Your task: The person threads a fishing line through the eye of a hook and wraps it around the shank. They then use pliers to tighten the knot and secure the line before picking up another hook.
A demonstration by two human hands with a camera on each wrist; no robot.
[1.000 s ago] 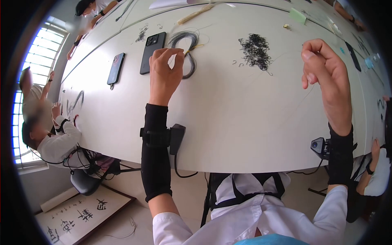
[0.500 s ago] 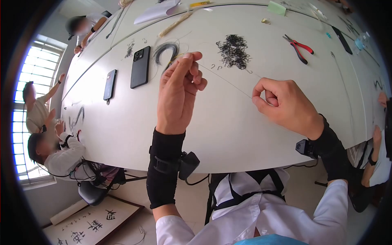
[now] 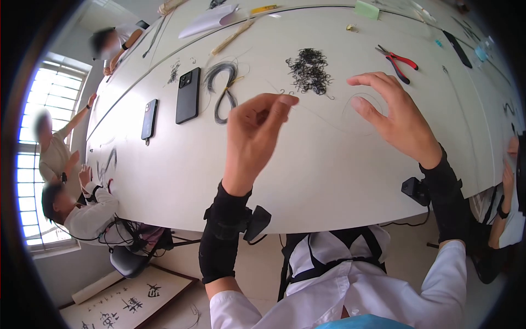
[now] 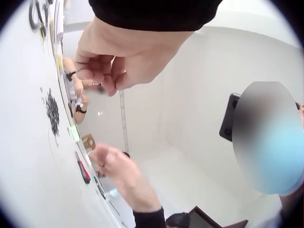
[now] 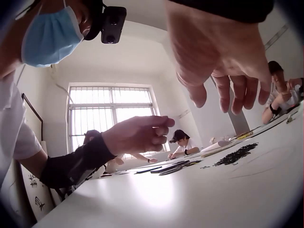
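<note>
My left hand pinches a thin clear line between thumb and forefinger, above the table. From there the line runs rightward and loops near my right hand, whose thumb and fingers stand apart with nothing seen between them. Behind the hands lies a pile of small black hooks, with a few loose ones at its lower left. A looped grey bundle with a yellow tie lies beyond my left hand. In the right wrist view, my right hand has its fingers spread downward.
Two phones, one large and one small, lie on the left. Red-handled pliers are at the back right. A light stick-like bundle and white paper lie farther back. Other people sit around the table.
My right hand has opened from its pinch and lifted away a little; the line, taut before, now hangs in a loose curve. My left hand has shifted right and down.
</note>
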